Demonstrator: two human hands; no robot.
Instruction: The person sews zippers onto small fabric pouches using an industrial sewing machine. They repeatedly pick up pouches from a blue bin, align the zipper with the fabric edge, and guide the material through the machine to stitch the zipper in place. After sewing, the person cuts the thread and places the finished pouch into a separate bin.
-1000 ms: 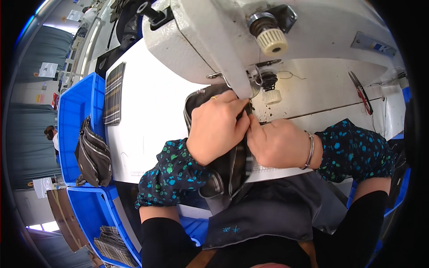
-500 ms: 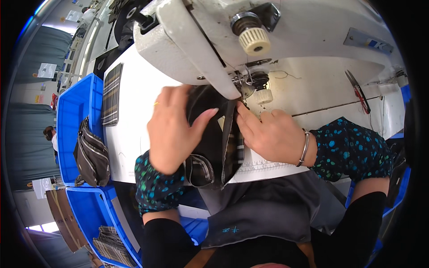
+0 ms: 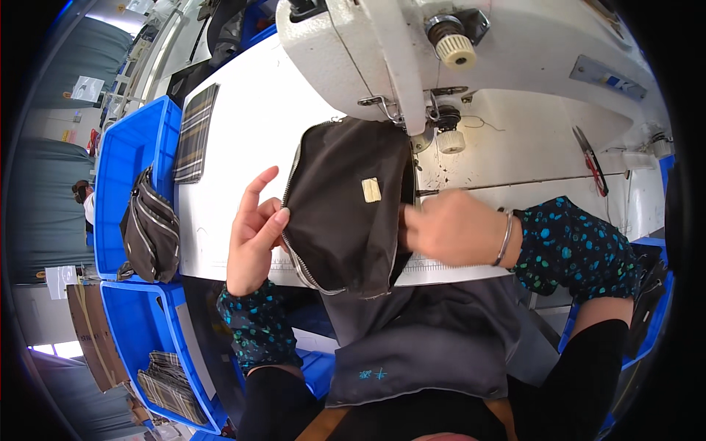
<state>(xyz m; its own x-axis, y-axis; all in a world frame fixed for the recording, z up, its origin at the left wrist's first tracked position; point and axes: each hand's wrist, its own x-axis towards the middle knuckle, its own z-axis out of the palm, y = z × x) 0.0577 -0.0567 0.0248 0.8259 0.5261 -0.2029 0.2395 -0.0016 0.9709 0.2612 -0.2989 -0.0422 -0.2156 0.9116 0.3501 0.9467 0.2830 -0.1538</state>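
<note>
Head view, right hand [image 3: 452, 229] blurred, fingers [image 3: 415, 223] indistinct against dark pouch [image 3: 334, 209]

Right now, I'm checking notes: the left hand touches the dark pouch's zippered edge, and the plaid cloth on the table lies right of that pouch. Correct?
One slip: the head view shows the plaid cloth lying left of the dark pouch.

My pouch [image 3: 331, 220]: dark brown, cream patch [image 3: 371, 189]. Left of pouch: brown-grey plaid cloth [image 3: 197, 136], blue bin [image 3: 118, 158]. Right: my dark sleeve [image 3: 573, 246], blue-green spots. Above: white machine [image 3: 529, 44].
</note>
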